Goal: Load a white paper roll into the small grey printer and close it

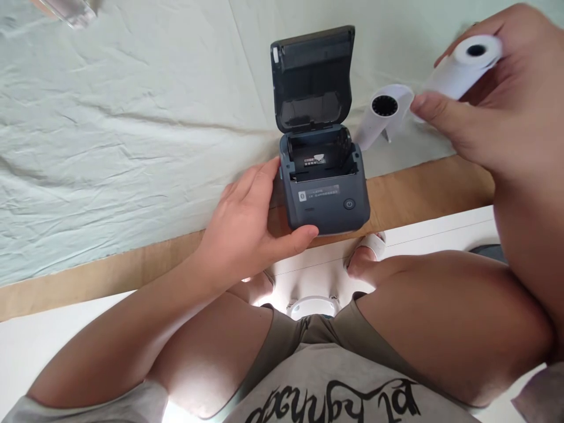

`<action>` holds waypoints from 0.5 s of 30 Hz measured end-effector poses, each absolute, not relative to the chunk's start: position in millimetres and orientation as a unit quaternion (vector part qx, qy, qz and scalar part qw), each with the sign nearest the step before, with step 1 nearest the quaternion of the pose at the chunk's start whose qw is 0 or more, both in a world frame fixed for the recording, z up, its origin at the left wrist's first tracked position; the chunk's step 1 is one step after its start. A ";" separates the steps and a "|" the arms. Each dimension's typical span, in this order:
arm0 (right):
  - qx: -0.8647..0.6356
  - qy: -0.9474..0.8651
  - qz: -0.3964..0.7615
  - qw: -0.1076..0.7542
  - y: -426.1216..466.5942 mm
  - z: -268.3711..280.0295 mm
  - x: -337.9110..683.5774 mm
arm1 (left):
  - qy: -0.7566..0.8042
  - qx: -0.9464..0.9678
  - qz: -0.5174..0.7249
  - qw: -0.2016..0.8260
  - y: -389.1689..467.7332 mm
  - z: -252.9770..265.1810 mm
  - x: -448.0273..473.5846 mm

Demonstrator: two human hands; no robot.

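Note:
A small dark blue label printer (324, 205) stands at the table's front edge with its lid (314, 82) swung up. Its paper bay shows a printed sticker inside and no roll. My left hand (247, 220) grips the printer's left side, thumb along the front and fingers at the side. Off to the right, my right hand (493, 111) is closed around a white paper roll (458, 73) with a small dark core hole. Just behind the printer's right side lies another white roll (374, 126), with a wider dark core and a loose paper end.
A pale green cloth (132, 135) covers the table, wrinkled in places. Bare wood (423, 191) shows along the front edge. A clear object (73, 12), cut off by the frame, sits at the top left. My legs are below the edge.

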State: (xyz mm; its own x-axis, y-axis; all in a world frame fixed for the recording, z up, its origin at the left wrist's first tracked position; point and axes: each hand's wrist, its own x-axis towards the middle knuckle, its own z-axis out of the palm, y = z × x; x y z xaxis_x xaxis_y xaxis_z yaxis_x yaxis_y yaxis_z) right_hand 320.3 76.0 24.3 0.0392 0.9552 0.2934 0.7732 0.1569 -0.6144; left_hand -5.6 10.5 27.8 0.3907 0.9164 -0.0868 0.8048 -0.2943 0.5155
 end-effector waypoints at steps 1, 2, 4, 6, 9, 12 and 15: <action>-0.648 -0.681 0.127 0.316 78.7 23.9 320.4 | 0.539 0.797 0.114 0.249 10.9 27.8 -5.4; -0.662 -0.681 0.124 0.289 82.2 21.9 321.3 | 0.537 0.797 0.115 0.250 11.3 27.8 -5.3; -0.679 -0.680 0.124 0.248 88.4 15.8 325.1 | 0.532 0.800 0.118 0.253 11.9 27.6 -5.5; -0.681 -0.683 0.121 0.236 89.1 11.6 329.3 | 0.528 0.801 0.124 0.254 12.1 27.4 -6.4; -0.638 -0.712 0.065 0.285 76.4 15.6 330.3 | 0.526 0.799 0.129 0.260 11.7 27.3 -8.1; -0.552 -0.760 -0.001 0.342 60.3 26.4 319.4 | 0.525 0.799 0.126 0.263 11.6 27.4 -8.6; -0.527 -0.801 0.005 0.284 60.0 29.5 302.5 | 0.522 0.803 0.127 0.257 11.9 27.4 -7.9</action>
